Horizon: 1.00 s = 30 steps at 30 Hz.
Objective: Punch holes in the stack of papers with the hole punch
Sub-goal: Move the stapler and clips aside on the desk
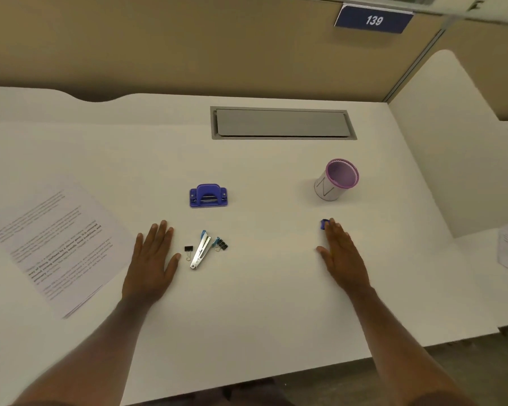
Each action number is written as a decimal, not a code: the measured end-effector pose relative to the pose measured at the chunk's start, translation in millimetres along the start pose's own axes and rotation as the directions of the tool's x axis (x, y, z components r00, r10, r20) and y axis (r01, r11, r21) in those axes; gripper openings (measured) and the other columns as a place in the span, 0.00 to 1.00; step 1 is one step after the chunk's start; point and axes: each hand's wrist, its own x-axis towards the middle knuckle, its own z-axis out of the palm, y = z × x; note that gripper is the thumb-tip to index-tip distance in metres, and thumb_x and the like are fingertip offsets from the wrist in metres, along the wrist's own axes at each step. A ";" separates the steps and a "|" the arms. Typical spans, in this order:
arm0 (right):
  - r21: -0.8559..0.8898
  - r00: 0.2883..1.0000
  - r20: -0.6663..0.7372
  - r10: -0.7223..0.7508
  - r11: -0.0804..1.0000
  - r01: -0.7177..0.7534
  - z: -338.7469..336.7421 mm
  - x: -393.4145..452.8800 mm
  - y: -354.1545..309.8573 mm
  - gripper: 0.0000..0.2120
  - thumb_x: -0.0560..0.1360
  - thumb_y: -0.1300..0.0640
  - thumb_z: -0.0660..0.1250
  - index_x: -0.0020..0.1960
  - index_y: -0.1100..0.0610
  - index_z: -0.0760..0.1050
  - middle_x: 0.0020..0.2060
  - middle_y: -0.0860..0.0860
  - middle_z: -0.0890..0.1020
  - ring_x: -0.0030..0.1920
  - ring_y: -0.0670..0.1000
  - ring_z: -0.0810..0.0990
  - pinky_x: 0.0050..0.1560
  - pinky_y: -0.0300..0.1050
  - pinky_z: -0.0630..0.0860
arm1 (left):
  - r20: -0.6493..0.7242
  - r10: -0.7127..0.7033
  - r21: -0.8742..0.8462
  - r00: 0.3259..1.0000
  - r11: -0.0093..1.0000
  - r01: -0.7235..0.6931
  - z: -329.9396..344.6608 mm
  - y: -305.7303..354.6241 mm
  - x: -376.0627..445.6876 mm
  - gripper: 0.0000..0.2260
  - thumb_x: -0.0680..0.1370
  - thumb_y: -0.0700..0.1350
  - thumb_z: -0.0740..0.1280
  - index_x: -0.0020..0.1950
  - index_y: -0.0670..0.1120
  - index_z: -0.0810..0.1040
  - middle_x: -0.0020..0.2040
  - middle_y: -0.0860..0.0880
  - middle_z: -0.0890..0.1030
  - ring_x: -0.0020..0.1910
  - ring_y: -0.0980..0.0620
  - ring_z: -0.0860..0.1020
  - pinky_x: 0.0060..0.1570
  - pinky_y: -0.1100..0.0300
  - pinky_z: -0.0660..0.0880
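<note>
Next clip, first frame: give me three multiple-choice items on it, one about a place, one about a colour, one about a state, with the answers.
1. Where does the stack of papers lie?
A. On the desk, to the left of the left hand
B. Under the hole punch
C. Inside the pen cup

2. What colour is the hole punch?
A. Red
B. Blue
C. Green

3. What is the right hand doing?
A. Pressing the punch lever
B. Lifting the cup
C. Resting open and flat on the desk

Answers:
1 A, the printed sheets sit at the desk's left side, apart from the punch.
2 B, its body and lever are blue.
3 C, the fingers are spread on the desk, holding nothing.
</note>
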 end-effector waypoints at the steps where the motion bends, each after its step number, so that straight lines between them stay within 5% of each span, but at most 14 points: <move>1: 0.001 0.998 -0.007 0.059 0.998 -0.059 -4.7 -0.9 10.7 0.32 0.82 0.53 0.64 0.80 0.61 0.55 0.80 0.56 0.57 0.80 0.56 0.56 0.80 0.53 0.55 | -0.001 0.001 -0.003 1.000 1.000 -0.001 0.0 0.0 -0.1 0.30 0.82 0.55 0.51 0.81 0.42 0.59 0.83 0.45 0.57 0.82 0.44 0.55 0.80 0.41 0.52; 6: 0.062 0.986 0.045 0.158 0.985 -0.161 -15.3 -4.7 39.3 0.32 0.83 0.52 0.61 0.81 0.59 0.51 0.81 0.53 0.53 0.81 0.51 0.51 0.80 0.45 0.50 | 0.000 0.012 -0.004 1.000 1.000 -0.012 2.0 -3.3 -0.2 0.29 0.83 0.55 0.52 0.82 0.43 0.57 0.84 0.46 0.55 0.83 0.45 0.53 0.81 0.42 0.51; 9: 0.156 0.982 -0.039 0.183 0.972 -0.175 -15.2 -3.1 35.4 0.31 0.82 0.49 0.58 0.81 0.59 0.53 0.81 0.52 0.53 0.81 0.53 0.53 0.79 0.45 0.50 | -0.002 0.019 -0.006 1.000 1.000 -0.019 1.5 -1.0 0.0 0.29 0.83 0.55 0.53 0.82 0.42 0.58 0.83 0.45 0.56 0.83 0.44 0.55 0.80 0.41 0.51; 15: 0.288 0.964 -0.265 -0.012 0.953 0.090 0.7 17.9 -53.3 0.23 0.83 0.57 0.62 0.76 0.59 0.66 0.77 0.54 0.66 0.78 0.53 0.63 0.75 0.59 0.65 | 0.016 0.002 0.000 1.000 1.000 -0.002 -1.4 -0.9 -0.6 0.29 0.83 0.55 0.53 0.82 0.44 0.57 0.84 0.47 0.55 0.83 0.46 0.53 0.81 0.44 0.48; 19: 0.326 0.965 -0.102 -0.241 0.909 0.261 30.3 26.4 -167.2 0.26 0.81 0.56 0.66 0.77 0.61 0.65 0.77 0.56 0.66 0.78 0.55 0.63 0.76 0.56 0.63 | 0.020 -0.008 0.007 1.000 1.000 0.008 -0.4 -2.4 -0.6 0.29 0.83 0.55 0.53 0.82 0.44 0.57 0.84 0.47 0.55 0.83 0.47 0.53 0.81 0.44 0.49; 23: 0.298 0.970 0.044 -0.238 0.930 0.215 64.2 29.4 -263.0 0.31 0.84 0.47 0.58 0.80 0.62 0.54 0.81 0.57 0.55 0.81 0.55 0.52 0.80 0.54 0.51 | 0.007 -0.005 0.000 1.000 1.000 0.005 0.2 -2.3 -1.0 0.29 0.83 0.55 0.53 0.82 0.43 0.58 0.83 0.46 0.56 0.83 0.46 0.54 0.81 0.43 0.50; 30: 0.072 0.972 0.113 -0.206 0.977 0.199 89.6 30.3 -284.5 0.30 0.85 0.45 0.48 0.81 0.62 0.51 0.81 0.59 0.51 0.81 0.57 0.50 0.80 0.57 0.48 | 0.023 -0.010 0.007 1.000 1.000 0.010 -0.6 -0.9 0.0 0.30 0.84 0.58 0.48 0.82 0.44 0.57 0.84 0.46 0.55 0.83 0.47 0.52 0.81 0.43 0.50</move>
